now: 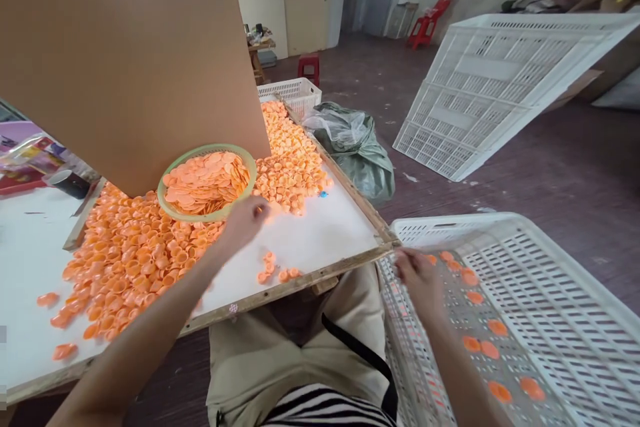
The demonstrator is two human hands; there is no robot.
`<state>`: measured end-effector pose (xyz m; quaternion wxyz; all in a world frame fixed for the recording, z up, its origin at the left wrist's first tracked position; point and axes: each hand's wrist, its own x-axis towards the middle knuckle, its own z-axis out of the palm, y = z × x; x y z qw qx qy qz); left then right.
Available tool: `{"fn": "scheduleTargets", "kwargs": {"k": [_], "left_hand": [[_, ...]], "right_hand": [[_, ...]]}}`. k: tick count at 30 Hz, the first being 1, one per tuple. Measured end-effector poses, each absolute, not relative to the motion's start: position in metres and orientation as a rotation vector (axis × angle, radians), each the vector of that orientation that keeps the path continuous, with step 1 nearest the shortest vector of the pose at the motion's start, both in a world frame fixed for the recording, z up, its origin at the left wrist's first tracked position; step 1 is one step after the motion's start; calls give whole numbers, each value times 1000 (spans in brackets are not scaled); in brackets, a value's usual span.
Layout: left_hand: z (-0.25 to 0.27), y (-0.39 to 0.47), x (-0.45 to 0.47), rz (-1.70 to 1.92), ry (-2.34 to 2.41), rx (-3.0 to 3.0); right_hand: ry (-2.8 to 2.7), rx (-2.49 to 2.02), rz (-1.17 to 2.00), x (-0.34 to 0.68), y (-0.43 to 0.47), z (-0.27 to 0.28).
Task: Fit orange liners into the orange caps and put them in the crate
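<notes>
My left hand (pixel 246 220) is over the white tabletop, just right of a round green-rimmed basket (pixel 253 173) heaped with flat orange discs (pixel 207 180). Its fingers are curled together at the near edge of a pile of small orange cup-shaped caps (pixel 293 177); what they hold, if anything, is too small to make out. Beyond the table's right corner, my right hand (pixel 419 277) hovers above the near-left rim of a white plastic crate (pixel 555 280). Its fingers are also closed, with their contents hidden. Several orange pieces (pixel 497 327) lie scattered on the crate's floor.
A larger heap of orange caps (pixel 135 267) covers the table's left part. Behind the basket stands a tall brown board (pixel 130 47). Wooden strips (pixel 300 280) edge the tabletop. A green sack (pixel 365 160) and a tilted white crate (pixel 480 80) are on the floor.
</notes>
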<state>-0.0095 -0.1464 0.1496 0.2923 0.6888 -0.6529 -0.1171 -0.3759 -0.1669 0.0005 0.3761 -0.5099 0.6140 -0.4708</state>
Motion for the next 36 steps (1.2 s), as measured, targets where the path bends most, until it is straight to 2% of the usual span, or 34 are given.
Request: {"fn": "scheduleTargets", "kwargs": {"k": [3,7,13,19,29,36], "left_hand": [[124,-123,-65,-739,-1894,1660],[99,-115,-72,-837,-1865,1628],[64,-117,-10,-563,-1784,2162],[30,-141,-20,-764,-1719,1983],[11,-159,-40,-1218,-1350,1713],[9,-163,-38,-1280,-1311,1675]], "right_hand": [[1125,-1454,-976,-295,-160,30],[826,-1463,-816,-239,-158,43],[933,-1340,-769,-236,-170,19],[953,-1441,-702,-212,-181,1],[1122,-1592,-582,-203,-202,-11],[1166,-1574,-495,-200,-209,-10]]}}
